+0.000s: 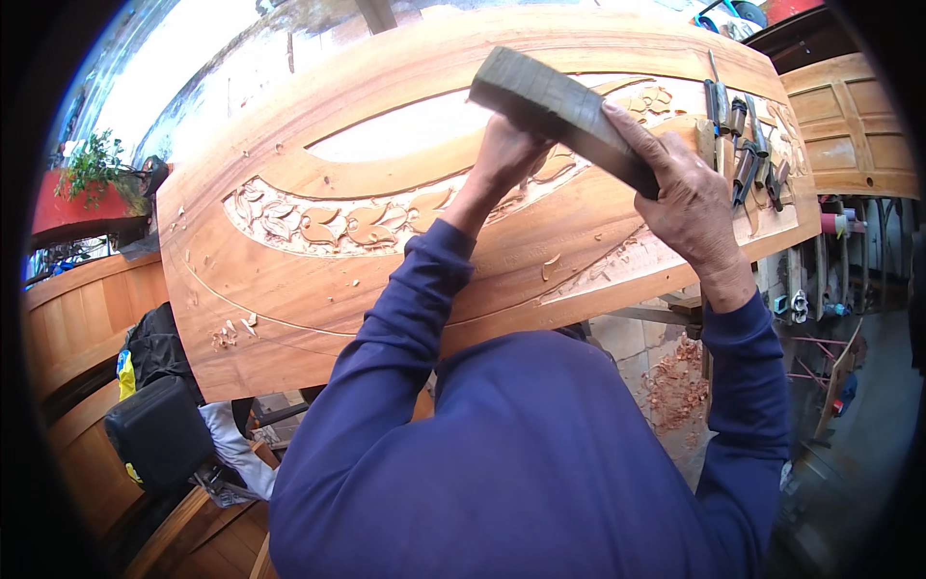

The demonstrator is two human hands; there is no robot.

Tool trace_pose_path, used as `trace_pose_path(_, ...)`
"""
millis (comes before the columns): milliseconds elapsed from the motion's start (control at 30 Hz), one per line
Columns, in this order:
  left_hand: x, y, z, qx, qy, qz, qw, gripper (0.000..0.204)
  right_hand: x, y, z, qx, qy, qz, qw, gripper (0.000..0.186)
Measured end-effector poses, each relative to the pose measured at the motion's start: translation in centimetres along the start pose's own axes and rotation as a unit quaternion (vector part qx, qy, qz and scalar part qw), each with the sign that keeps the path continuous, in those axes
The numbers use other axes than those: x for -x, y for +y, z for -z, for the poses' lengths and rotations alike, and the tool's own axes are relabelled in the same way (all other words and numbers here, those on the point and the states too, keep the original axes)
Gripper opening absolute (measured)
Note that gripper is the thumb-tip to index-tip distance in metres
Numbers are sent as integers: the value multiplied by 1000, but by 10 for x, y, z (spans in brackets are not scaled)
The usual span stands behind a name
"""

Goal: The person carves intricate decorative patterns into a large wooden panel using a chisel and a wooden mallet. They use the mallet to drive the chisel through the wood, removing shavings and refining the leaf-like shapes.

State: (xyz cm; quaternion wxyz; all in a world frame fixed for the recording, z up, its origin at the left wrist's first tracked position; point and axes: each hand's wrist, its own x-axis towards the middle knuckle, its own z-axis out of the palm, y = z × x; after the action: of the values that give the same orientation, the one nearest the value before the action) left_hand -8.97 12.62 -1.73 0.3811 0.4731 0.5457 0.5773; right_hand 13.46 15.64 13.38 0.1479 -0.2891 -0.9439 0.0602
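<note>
My right hand [690, 198] grips one end of a thick, dark wooden block [564, 111], its index finger stretched along the top. The block is raised and slants across the view, over my left hand [508, 154]. That hand is closed above the carved band of a large wooden panel [386, 296]; whatever its fingers hold is hidden behind the block. Leaves and flower shapes [371, 224] stand in relief along the curved band, with a smooth recess [405, 130] beyond it.
Several chisels [748, 145] lie at the panel's right end. Loose shavings [231, 333] dot its left side, and more shavings [680, 381] cover the floor. A black case [159, 434] stands at the lower left. A potted plant [92, 174] is at the far left.
</note>
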Motion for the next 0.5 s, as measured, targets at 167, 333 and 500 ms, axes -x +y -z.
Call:
trace_pose_path(167, -30, 7, -7, 100, -39, 141, 984, 30, -8, 8, -9, -83, 119, -27, 989, 91)
trace_pose_path(333, 0, 11, 2, 18, 16, 7, 1000, 34, -7, 6, 27, -196, 180, -90, 960, 72)
trace_pose_path(500, -5, 7, 11, 113, -20, 78, 990, 30, -32, -1, 65, -255, 308, -119, 909, 34)
